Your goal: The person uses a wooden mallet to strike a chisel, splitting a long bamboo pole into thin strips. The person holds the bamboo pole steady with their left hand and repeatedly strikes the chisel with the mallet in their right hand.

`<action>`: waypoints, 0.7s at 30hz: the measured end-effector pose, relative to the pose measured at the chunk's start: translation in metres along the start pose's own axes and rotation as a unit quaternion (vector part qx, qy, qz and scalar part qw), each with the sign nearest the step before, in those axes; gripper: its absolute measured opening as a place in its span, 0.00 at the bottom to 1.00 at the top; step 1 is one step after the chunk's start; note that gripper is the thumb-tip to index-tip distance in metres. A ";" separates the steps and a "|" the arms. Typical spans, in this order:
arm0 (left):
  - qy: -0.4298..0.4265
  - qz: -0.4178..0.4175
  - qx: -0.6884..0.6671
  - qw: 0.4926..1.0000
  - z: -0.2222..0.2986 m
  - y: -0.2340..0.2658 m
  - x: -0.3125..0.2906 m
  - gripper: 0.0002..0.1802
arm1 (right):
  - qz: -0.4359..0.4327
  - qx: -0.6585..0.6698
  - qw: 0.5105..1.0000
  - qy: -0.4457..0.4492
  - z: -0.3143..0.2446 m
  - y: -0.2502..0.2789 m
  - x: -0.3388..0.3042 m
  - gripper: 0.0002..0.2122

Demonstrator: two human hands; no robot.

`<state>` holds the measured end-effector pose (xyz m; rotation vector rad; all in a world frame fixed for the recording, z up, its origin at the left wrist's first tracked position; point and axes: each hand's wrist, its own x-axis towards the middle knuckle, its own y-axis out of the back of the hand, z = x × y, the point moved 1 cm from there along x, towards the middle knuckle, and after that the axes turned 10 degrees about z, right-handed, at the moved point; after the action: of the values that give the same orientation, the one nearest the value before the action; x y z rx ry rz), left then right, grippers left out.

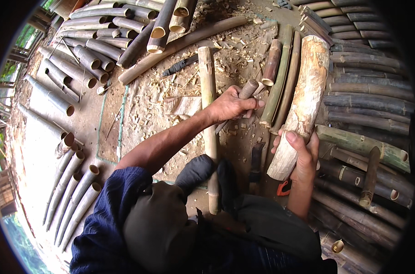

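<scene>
My left hand [235, 106] is closed around a tool with a round wooden handle [249, 88]. The butt sticks out past the thumb, and a thin dark piece shows below the fist; its kind is hidden. My right hand [305, 148] grips the lower end of a thick, pale, rough wooden billet [302, 96], held tilted with its top away from me. Between my feet a bamboo pole [209, 132] lies lengthwise, passing just left of and below my left hand. Orange-red trim [284, 187] shows by my right wrist; its kind is unclear.
Wood shavings [143, 105] cover the ground ahead. A dark-wrapped blade [182, 65] lies near a long bamboo pole [184, 45]. Bamboo tubes [91, 59] pile up at the far left, more stand nearer [77, 196]. Bamboo pieces [367, 98] are stacked at right. Green bamboo lengths [280, 77] lie beside the billet.
</scene>
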<state>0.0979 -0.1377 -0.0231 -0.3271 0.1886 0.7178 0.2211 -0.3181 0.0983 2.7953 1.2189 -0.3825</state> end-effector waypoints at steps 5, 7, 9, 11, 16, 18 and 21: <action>0.014 -0.013 -0.010 1.000 -0.002 0.001 0.000 0.19 | 0.003 -0.005 1.000 -0.008 0.001 0.001 -0.001 0.22; 0.023 -0.017 -0.015 0.999 -0.002 0.000 0.000 0.23 | -0.003 -0.005 1.000 -0.009 0.001 0.002 -0.001 0.23; -0.043 -0.012 -0.003 0.999 -0.007 -0.003 -0.002 0.22 | -0.005 -0.017 1.000 0.001 -0.002 0.002 -0.001 0.24; -0.083 -0.010 0.071 0.994 -0.014 -0.006 -0.004 0.20 | -0.014 -0.029 0.999 0.031 -0.016 0.006 0.001 0.26; -0.093 -0.009 -0.029 0.995 -0.009 -0.003 -0.019 0.16 | 0.013 -0.019 0.968 0.249 -0.127 0.016 0.021 0.21; -0.090 -0.009 -0.032 0.995 -0.007 -0.003 -0.018 0.15 | 0.055 -0.042 0.952 0.297 -0.155 0.024 0.038 0.23; -0.080 -0.028 0.002 0.996 -0.010 -0.005 -0.010 0.13 | -0.054 -0.289 0.909 0.296 -0.117 -0.003 0.040 0.30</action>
<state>0.0928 -0.1509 -0.0283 -0.2679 0.0293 0.6837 0.2685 -0.2691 0.2010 2.3633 1.2952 0.7641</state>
